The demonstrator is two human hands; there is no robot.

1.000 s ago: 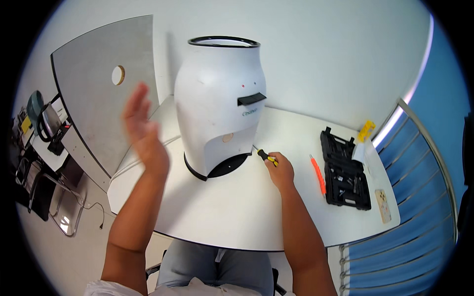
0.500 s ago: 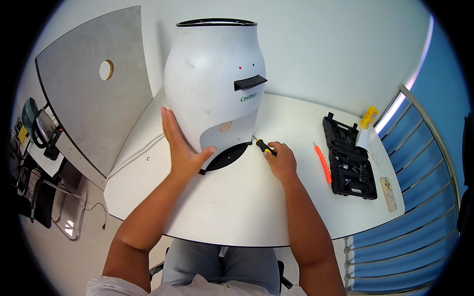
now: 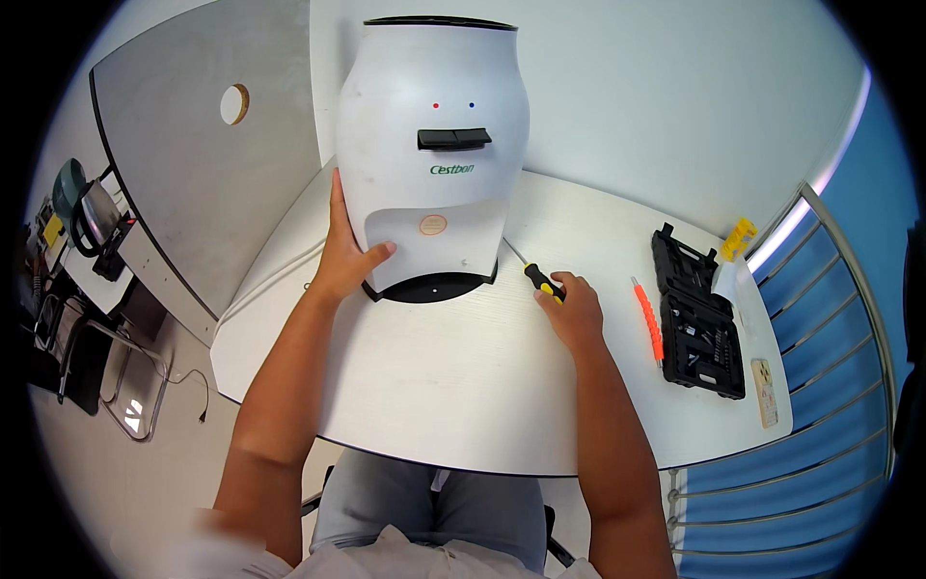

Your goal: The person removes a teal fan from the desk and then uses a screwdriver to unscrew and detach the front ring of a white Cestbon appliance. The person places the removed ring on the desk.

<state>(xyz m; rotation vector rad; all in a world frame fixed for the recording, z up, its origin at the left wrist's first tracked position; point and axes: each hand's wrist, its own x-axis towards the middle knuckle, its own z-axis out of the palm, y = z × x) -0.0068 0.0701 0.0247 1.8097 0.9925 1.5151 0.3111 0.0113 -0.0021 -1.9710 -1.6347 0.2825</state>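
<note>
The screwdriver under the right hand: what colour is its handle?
Black and yellow: the screwdriver handle sticks out from under the right hand, shown only in the head view.

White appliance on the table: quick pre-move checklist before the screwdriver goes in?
1. Left hand steadies the white appliance: ok, palm flat on its lower left side.
2. Appliance seated on the table: ok, black base rests on the top.
3. Right hand grips the screwdriver: ok, fingers closed on the yellow-and-black handle.
4. Tip on a screw: not ok, the shaft lies low beside the base, short of the body.
5. Bit matches the screw: cannot tell, too small.
6. Spares within reach: ok, orange tool and open black tool case lie right of the hand.
</note>
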